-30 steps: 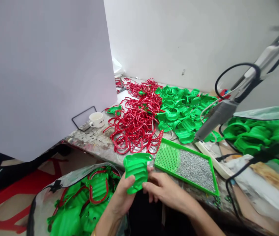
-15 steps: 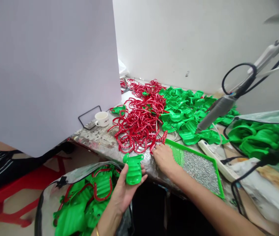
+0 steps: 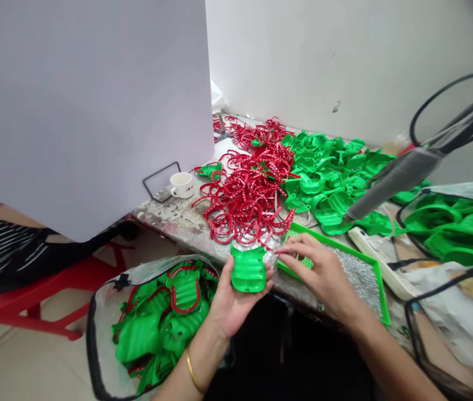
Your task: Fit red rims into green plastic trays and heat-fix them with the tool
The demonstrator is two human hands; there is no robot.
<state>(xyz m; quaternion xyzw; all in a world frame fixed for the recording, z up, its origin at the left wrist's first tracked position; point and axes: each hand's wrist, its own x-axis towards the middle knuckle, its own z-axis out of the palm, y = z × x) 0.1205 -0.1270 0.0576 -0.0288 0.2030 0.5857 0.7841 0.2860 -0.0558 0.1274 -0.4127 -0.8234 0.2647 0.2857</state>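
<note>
Green ridged plastic moulding (image 3: 248,269), a squat, lobed shell with a corrugated face, sits near the middle of the view, lying in the upturned palm of the left hand (image 3: 236,306). Those fingers are held together and curl up around the moulding's edge, a cradle that seems to leave its ribbed face open to view and within reach. The right hand (image 3: 320,273) hovers at three o'clock from it, its fingers spread apart and clamped on nothing, the fingertips (image 3: 290,248) reaching toward the moulding above the perforated end of a shallow green plastic tray (image 3: 345,249) heaped with fine grey metal granules (image 3: 359,275); whether they touch the tray cannot be told. That tray lies near the front edge of the stained workbench (image 3: 170,223), probably placed there to stay close to both hands. Tangled red plastic frames (image 3: 247,200) lie at twelve o'clock, loose green plastic mouldings (image 3: 328,172) at one o'clock, and a clear plastic bag (image 3: 88,334) with a black-bound edge, full of green pieces fitted with red frames, slumps at eight o'clock.
</note>
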